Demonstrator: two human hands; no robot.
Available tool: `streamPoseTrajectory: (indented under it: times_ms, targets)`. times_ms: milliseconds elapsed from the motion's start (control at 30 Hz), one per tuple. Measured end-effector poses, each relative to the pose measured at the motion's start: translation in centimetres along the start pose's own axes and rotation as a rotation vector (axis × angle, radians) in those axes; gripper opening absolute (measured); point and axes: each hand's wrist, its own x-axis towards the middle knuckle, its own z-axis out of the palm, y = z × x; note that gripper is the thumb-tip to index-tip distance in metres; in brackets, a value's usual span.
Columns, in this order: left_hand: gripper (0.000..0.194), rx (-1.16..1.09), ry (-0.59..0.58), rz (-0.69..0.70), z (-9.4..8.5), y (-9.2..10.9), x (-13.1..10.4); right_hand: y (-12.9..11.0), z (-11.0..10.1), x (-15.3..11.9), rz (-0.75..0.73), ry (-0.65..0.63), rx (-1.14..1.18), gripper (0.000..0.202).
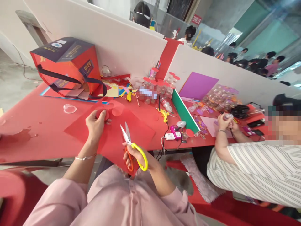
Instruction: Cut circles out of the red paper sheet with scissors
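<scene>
My left hand (95,124) pinches a small round red paper piece (107,115) between thumb and fingers, above the red table. My right hand (134,153) is closed around scissors (128,141) with one yellow and one orange-red handle loop. Their blades point up and away from me, slightly apart. Under both hands a large thin red sheet (131,124) lies on the table and hangs over its front edge. Another red paper circle (117,110) is just right of my left hand. A clear plastic ring or lid (70,108) lies to the left.
A red and dark-blue bag (70,70) stands at the back left. Several clear cups with red tops (162,86) are grouped behind a yellow glue gun (164,115). A green divider (184,110) separates the neighbour's side, where a co-worker's hands (227,123) hold a clear cup.
</scene>
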Motion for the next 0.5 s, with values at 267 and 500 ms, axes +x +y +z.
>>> streamPoseTrajectory:
  times_ms: [267,500]
  targets:
    - [0.027,-0.191,-0.124,-0.018,-4.8,5.8,-9.4,-1.4,4.0,-5.0,-0.201,0.027,-0.303,0.085]
    - [0.033,-0.198,-0.282,-0.141,-4.2,8.6,-13.1,1.3,5.0,-8.3,-0.304,0.026,-0.297,0.066]
